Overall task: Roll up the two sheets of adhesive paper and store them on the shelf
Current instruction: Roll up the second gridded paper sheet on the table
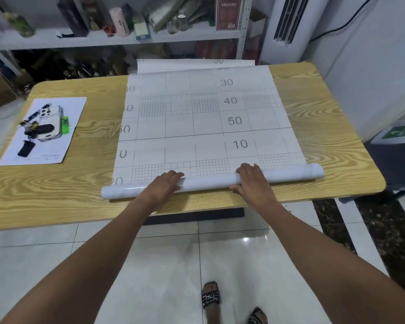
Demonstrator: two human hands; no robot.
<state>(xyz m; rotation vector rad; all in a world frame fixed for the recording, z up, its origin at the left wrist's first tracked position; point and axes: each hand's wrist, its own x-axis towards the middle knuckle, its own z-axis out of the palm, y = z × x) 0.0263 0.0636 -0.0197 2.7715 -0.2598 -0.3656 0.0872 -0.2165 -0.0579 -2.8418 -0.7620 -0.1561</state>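
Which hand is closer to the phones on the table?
Left. The left hand holds the roll, right of the phones; the right hand holds it farther right.

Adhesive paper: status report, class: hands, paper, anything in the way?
Left hand and right hand grip the roll, near side of table. Sheet mostly flat, unrolled. Phones and keys lie left, apart from it.
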